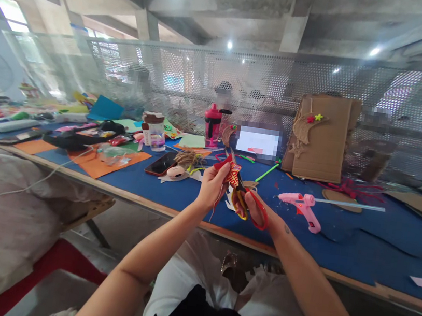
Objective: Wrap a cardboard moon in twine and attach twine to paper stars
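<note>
My left hand (213,182) pinches a small red and gold patterned piece (234,174) just above the table's front edge. Whether that piece is paper or cloth I cannot tell. My right hand (256,209) is closed around a pair of scissors (265,219) with red and yellow handles. Their blades point up and away, right beside the patterned piece. A thin cord hangs below my left hand. To the right, a pink glue gun (300,204) with a clear glue stick lies on the blue table (344,239).
Left of my hands lie a phone (161,163), a twine bundle (189,160) and orange sheets (104,161). Behind stand a clear bottle (154,132), a pink bottle (211,125) and a lit screen (258,141). Cardboard (326,143) with a twine-wrapped moon (304,128) leans against the mesh partition.
</note>
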### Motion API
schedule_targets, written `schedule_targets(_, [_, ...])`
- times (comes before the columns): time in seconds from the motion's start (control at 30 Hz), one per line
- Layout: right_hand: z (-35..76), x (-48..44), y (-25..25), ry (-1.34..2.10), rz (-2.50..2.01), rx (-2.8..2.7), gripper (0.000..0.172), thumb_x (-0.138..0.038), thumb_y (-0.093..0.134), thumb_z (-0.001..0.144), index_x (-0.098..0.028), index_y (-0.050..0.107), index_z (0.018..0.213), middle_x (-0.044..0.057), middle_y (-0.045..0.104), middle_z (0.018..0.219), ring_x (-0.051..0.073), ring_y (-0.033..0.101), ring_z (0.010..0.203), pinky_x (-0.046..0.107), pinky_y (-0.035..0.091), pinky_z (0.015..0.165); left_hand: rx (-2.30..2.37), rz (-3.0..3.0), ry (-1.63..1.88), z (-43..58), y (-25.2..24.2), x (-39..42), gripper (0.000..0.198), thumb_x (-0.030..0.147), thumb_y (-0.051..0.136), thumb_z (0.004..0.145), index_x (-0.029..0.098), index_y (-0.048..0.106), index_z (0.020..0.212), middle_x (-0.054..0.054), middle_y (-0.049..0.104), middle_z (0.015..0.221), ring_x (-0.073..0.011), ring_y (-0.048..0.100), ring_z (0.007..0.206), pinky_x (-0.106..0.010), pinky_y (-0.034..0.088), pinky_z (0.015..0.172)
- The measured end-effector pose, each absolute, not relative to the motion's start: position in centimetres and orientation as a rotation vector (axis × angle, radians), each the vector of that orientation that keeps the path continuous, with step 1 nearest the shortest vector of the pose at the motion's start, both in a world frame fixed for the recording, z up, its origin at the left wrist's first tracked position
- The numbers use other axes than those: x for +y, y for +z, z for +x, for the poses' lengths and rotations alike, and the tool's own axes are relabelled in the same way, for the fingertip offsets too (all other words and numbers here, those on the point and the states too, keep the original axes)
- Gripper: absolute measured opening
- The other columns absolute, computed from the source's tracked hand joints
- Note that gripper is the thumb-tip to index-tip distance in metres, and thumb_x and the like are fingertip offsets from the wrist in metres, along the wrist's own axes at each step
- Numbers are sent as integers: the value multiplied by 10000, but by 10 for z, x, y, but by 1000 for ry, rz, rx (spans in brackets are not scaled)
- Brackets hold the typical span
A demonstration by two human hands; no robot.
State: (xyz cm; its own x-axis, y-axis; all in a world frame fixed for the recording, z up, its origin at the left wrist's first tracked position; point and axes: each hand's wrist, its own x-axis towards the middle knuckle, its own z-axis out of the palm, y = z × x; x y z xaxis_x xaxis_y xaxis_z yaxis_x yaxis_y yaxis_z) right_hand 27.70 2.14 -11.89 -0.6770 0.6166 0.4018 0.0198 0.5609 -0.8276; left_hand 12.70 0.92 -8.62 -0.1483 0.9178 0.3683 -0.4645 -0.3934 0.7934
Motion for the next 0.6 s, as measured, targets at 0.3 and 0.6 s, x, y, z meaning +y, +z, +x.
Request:
schedule_targets(0.3, [273, 28, -129, 1141, -539, -2048, 747, -879, 248, 761, -174, 496, 742, -3, 473, 552, 106, 439, 416, 253, 373, 395, 583, 978, 1752, 133, -83, 9, 424, 497, 827, 586, 117, 653, 659, 20, 584, 501, -30, 433, 338, -130, 260, 296])
schedule_targets(0.6, [274, 24, -126, 1126, -609, -2048, 754, -894, 239, 742, -180, 478, 696, -15, 451, 524, 100, 428, 407, 246, 371, 394, 624, 1042, 1732, 132, -84, 10, 447, 547, 799, 597, 128, 649, 641, 18, 566, 481, -23, 387, 315, -139, 230, 281])
